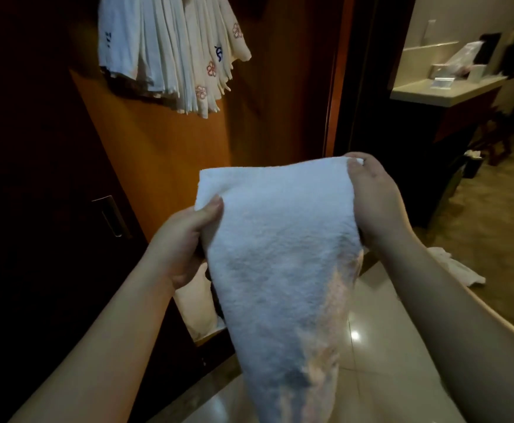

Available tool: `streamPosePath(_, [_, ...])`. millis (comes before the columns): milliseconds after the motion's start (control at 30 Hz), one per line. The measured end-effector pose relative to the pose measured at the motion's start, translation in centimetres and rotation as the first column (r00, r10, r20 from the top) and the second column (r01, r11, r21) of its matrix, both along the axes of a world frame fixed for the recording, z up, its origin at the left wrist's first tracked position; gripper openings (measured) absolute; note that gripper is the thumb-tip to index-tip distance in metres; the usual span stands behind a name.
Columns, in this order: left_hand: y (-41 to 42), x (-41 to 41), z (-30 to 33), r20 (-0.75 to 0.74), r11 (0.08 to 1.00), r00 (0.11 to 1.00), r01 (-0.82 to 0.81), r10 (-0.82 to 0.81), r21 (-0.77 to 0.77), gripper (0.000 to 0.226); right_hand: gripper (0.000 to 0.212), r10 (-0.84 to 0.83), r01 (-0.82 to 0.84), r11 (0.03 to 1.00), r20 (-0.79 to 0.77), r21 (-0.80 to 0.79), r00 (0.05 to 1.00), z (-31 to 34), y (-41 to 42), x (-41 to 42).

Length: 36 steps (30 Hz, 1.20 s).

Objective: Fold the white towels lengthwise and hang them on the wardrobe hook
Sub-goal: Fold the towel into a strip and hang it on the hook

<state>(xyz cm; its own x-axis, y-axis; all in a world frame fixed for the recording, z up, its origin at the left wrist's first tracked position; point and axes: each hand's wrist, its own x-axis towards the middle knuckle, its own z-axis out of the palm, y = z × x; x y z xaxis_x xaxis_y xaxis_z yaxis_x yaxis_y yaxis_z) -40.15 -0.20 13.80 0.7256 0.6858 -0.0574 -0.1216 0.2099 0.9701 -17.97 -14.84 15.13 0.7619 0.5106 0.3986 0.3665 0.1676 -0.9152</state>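
A white towel point(280, 254) hangs in front of me, narrowing toward the bottom of the view. My left hand point(185, 239) grips its left edge a little below the top corner, thumb on the front. My right hand point(371, 196) pinches the top right corner and holds the right edge. Up on the orange wardrobe door point(164, 154), several white towels point(170, 50) with flower and blue embroidery hang bunched together; the hook itself is hidden above the frame.
A dark door with a metal handle point(110, 216) stands at the left. More white cloth point(451, 265) lies low at the right. A counter point(442, 90) with items is at the far right. Glossy floor tiles point(368, 325) lie below.
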Motion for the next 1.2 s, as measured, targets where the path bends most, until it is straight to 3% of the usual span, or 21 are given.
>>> streamPosePath(100, [-0.2,-0.1,-0.5,0.028,1.0,1.0,-0.012,0.012,0.01,0.036,0.02,0.147,-0.148,0.989,-0.045,-0.027,0.988,-0.3,-0.6,0.8])
streamPosePath(167, [-0.4,0.0,-0.8,0.065,1.0,0.998,0.005,-0.003,-0.026,0.045,0.033,0.369,-0.375,0.925,-0.085,-0.064,0.926,-0.4,-1.4,1.6])
streamPosePath(267, [-0.8,0.3,-1.3,0.086,0.997,0.996,0.0,0.006,-0.075,0.051,0.073,0.727,-0.764,0.641,-0.368,0.065,0.579,-1.7,-2.9,2.6])
streamPosePath(333, [-1.1,0.6,-1.9,0.079,0.996,0.997,-0.006,0.013,-0.084,0.051,0.076,0.732,-0.809,0.584,-0.48,0.074,0.485,-3.7,-3.4,3.1])
streamPosePath(433, [-1.4,0.6,-2.7,0.002,0.999,1.0,-0.004,0.004,-0.038,0.047,0.053,0.67,-0.795,0.606,-0.546,0.012,0.503,-6.0,-3.7,3.7])
streamPosePath(533, [-1.0,0.5,-3.1,-0.062,1.0,0.998,0.017,-0.016,0.015,0.041,0.041,0.658,-0.768,0.638,-0.559,0.058,0.505,-6.6,-3.8,4.1])
streamPosePath(633, [-0.5,0.5,-3.2,-0.106,0.997,0.992,0.071,-0.067,0.037,0.042,0.041,0.646,-0.724,0.682,-0.551,0.106,0.528,-7.3,-3.4,3.8])
streamPosePath(767, [-0.9,0.9,-4.4,-0.181,0.988,0.974,0.148,-0.137,0.048,0.032,0.044,0.621,-0.711,0.703,-0.471,-0.018,0.626,-8.2,-2.9,2.8])
streamPosePath(833, [-0.8,0.9,-5.2,-0.181,0.991,0.979,0.106,-0.091,0.077,0.028,0.044,0.595,-0.688,0.723,-0.452,-0.06,0.664,-8.7,-2.8,2.6])
streamPosePath(967, [-0.3,0.2,-7.0,-0.18,0.998,0.984,-0.006,0.017,0.061,0.041,0.052,0.487,-0.609,0.776,-0.455,-0.167,0.745,-9.8,-2.9,3.2])
streamPosePath(1133, [-0.6,0.2,-9.3,-0.224,0.999,0.974,-0.03,0.035,0.025,0.051,0.042,0.433,-0.602,0.795,-0.626,-0.075,0.649,-12.1,-2.8,2.7])
streamPosePath(1200, [-0.9,0.4,-10.1,-0.231,0.999,0.972,-0.053,0.052,0.003,0.034,0.04,0.401,-0.576,0.816,-0.673,-0.046,0.622,-12.9,-2.6,1.8])
